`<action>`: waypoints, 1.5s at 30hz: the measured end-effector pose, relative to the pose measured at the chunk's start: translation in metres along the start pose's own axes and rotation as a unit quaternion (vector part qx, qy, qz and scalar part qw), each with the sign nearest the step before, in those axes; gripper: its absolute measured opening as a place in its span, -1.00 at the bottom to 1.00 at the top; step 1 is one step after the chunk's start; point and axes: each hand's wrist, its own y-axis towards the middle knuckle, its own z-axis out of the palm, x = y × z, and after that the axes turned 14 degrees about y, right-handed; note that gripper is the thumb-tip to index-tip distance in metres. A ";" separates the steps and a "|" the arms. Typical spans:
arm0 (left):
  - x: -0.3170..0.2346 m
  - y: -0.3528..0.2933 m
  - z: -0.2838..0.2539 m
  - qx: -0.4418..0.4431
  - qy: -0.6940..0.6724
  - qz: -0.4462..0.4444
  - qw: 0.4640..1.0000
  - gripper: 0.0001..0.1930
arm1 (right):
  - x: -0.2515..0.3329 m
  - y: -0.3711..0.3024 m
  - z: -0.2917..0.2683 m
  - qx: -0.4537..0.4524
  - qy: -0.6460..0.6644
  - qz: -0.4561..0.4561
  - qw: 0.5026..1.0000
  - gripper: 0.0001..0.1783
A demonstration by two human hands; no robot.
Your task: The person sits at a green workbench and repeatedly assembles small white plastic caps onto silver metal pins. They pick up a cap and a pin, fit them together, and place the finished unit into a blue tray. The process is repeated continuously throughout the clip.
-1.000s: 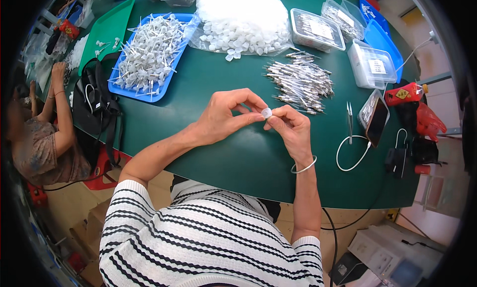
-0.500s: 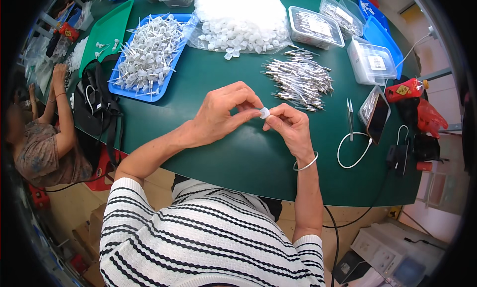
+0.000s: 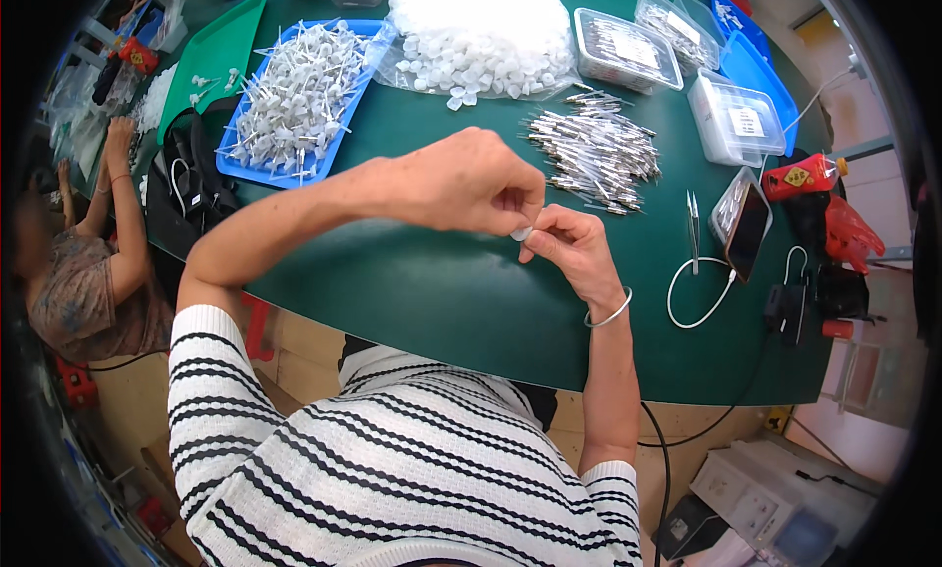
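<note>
In front of me, over the table, a small white plastic cap (image 3: 521, 233) is pinched between the thumb and forefinger of my right hand (image 3: 574, 250). My left hand (image 3: 473, 186) is raised with its back upward and its fingers curled down. Its fingertips close on the cap's upper left edge; whether a thin part is also between them is hidden. Beyond my hands lies a pile of thin metal-and-clear rods (image 3: 601, 153). Further back, many similar white caps (image 3: 481, 62) are heaped on a clear plastic bag.
A blue tray (image 3: 228, 165) at left holds white stemmed pieces, beside a black bag (image 3: 191, 194) and a green tray (image 3: 231, 37). At right are lidded clear boxes (image 3: 628, 52), tweezers (image 3: 694, 229), a phone (image 3: 748, 231) and a white cable (image 3: 699, 326). Another person (image 3: 93, 273) sits at far left.
My left hand has turned over, its wrist and elbow lifting, with the back of the hand now upward. My right hand has stayed nearly in place with the cap.
</note>
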 end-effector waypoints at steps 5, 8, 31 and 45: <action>0.011 0.010 -0.003 0.073 -0.125 -0.026 0.989 -0.88 | 0.000 0.000 -0.001 0.017 0.006 0.006 1.000 -0.89; 0.017 0.011 0.002 0.103 -0.195 -0.041 0.975 -0.89 | 0.000 0.000 -0.002 0.031 0.009 0.027 0.999 -0.89; 0.126 -0.155 -0.086 -0.363 0.434 -0.235 0.790 -0.90 | 0.035 0.001 -0.036 -0.198 -0.681 -0.155 0.687 -0.91; 0.142 -0.161 -0.061 -0.407 0.406 -0.273 0.772 -0.60 | 0.058 -0.009 -0.016 -0.214 -0.636 -0.114 0.733 -0.89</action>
